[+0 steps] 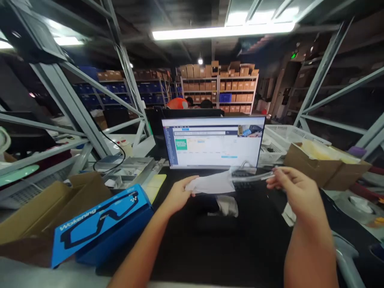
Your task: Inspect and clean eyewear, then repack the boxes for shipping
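Note:
My left hand (pixel 180 194) pinches the left end of a thin white cloth or pouch (pixel 211 184), held up over a black desk mat (pixel 228 240). My right hand (pixel 292 188) grips the right end of a clear, glasses-like item (pixel 255 176) that reaches into the white piece. Both hands hover just in front of a lit monitor (pixel 213 142). A crumpled clear wrapper (pixel 228 206) lies on the mat below them.
A blue "Wokening" box (pixel 102 224) rests on an open cardboard box (pixel 36 216) at left. Another open cardboard box (pixel 324 166) and a white basket (pixel 285 134) sit at right. Grey rack struts (pixel 75 108) frame both sides; shelves of cartons stand behind.

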Available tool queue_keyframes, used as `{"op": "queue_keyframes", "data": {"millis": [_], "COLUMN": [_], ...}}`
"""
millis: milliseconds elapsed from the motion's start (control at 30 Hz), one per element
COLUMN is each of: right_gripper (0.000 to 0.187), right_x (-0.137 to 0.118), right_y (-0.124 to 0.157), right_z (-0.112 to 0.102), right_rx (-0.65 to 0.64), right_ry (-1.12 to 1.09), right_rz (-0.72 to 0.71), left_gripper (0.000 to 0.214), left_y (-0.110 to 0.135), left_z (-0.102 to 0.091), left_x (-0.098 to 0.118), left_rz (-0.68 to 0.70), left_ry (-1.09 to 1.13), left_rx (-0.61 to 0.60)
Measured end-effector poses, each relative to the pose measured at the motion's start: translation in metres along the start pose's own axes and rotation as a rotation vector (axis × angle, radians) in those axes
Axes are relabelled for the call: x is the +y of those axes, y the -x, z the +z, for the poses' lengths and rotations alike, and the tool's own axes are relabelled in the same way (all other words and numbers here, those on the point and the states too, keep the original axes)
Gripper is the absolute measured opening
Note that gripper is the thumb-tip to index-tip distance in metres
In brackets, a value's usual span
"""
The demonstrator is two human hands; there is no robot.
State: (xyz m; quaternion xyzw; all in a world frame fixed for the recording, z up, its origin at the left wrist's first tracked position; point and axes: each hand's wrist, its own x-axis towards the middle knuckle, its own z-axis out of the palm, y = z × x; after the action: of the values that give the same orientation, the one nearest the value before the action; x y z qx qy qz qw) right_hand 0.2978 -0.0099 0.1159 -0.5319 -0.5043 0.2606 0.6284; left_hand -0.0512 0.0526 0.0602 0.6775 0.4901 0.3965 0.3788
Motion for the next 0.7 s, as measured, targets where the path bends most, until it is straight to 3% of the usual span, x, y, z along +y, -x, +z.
{"op": "queue_keyframes", "data": {"millis": [133,233,367,467,567,700], "right_gripper": [0.026,0.019,0.02,0.025,0.029,0.029], "right_x": [-0.003,-0.005,-0.005,-0.003,-0.002,-0.002], "right_y": [-0.002,-0.003,-0.003,-0.004,-0.004,-0.002], "right_z": [-0.014,-0.012,-0.002,0.005,0.011,0.016], "right_rx": [0.176,0.19,0.144,0.078,0.034,0.014], "right_ry": [-0.038,-0.062,-0.07,-0.051,-0.04,-0.051], "right_rz": [-0.063,-0.101,-0.118,-0.113,-0.099,-0.084], "left_gripper": [0.073,0.064,0.037,0.042,0.053,0.055], "left_y": [0.022,0.043,0.055,0.053,0.046,0.034], "left_z": [-0.001,0.007,0.021,0.036,0.049,0.059], "left_x": [-0.017,-0.027,-0.022,-0.01,-0.003,-0.008], "left_rz": [0.129,0.226,0.253,0.207,0.137,0.083], "left_ry": [-0.341,-0.507,-0.78,-0.97,-0.963,-0.759], "left_rx": [-0.232,-0.39,-0.335,-0.371,-0.483,-0.577]}}
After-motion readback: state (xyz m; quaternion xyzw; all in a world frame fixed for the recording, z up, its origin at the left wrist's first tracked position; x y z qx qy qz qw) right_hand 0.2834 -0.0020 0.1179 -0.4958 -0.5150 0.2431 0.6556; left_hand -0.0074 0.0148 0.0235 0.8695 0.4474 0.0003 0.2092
